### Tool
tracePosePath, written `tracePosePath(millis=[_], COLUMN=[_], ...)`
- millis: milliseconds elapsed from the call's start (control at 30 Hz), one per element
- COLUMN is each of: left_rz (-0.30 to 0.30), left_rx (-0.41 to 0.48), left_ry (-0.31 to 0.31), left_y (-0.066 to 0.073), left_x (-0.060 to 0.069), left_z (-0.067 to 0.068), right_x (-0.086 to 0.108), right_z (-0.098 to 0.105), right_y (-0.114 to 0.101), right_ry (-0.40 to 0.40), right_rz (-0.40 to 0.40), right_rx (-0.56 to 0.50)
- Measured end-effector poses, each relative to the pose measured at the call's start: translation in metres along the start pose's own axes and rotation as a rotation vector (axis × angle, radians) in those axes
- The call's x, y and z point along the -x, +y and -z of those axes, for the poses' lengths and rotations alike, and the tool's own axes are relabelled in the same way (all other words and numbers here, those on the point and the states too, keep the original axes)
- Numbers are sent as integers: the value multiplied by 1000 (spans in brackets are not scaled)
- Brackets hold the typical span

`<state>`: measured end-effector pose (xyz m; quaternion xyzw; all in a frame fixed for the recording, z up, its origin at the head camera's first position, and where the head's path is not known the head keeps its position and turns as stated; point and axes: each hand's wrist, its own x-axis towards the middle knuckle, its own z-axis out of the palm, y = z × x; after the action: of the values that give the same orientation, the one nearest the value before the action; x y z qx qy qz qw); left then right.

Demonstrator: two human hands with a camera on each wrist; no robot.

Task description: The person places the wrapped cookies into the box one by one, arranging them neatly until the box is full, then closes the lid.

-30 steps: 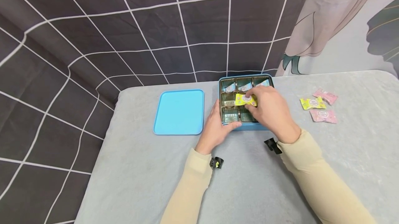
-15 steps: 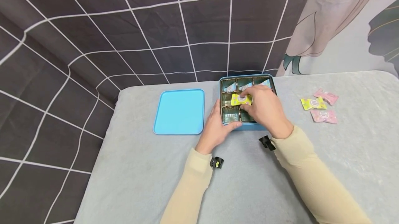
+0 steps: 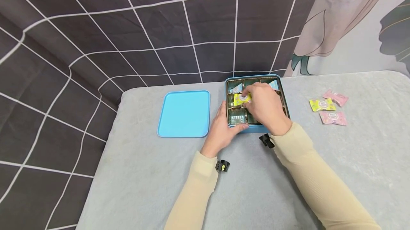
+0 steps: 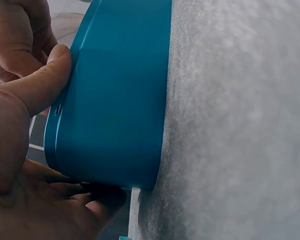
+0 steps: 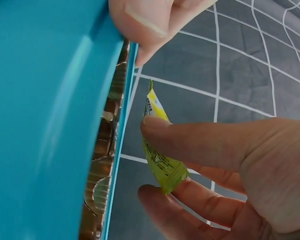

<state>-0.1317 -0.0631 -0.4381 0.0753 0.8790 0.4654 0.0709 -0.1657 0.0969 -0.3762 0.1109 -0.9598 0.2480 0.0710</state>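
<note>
Tin (image 3: 255, 129) (blue candies (image 3: 236, 88) inside): left hand (image 3: 221, 131) grips it, right hand (image 3: 266, 103) pinches yellow candy (image 3: 238, 99).

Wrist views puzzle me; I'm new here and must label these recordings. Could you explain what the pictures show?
There's no machine, just a person's bare hands. The wide picture comes from a head camera looking down; the close-ups come from wrist cameras, one per hand. The left hand steadies a divided blue box at its near left corner. The right hand pinches a yellow candy over it. Blue candies sit in the back row. On the grey cloth lie a blue lid, left, and two pink candies and another yellow one, right.
</note>
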Motion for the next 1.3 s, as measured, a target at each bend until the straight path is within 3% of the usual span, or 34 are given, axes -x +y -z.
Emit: tracePosePath(millis=[500, 800, 1300], left_rz=[-34, -56, -22], left_rx=[13, 19, -18], left_ry=[4, 9, -5], left_y=[-1, -2, -1], left_x=[0, 0, 1], left_z=[0, 0, 1], right_x=[-11, -15, -22], right_z=[-6, -10, -24], right_y=[-4, -6, -3], right_ry=[-90, -84, -113], right_rz=[-12, 17, 72], right_rx=[23, 11, -14])
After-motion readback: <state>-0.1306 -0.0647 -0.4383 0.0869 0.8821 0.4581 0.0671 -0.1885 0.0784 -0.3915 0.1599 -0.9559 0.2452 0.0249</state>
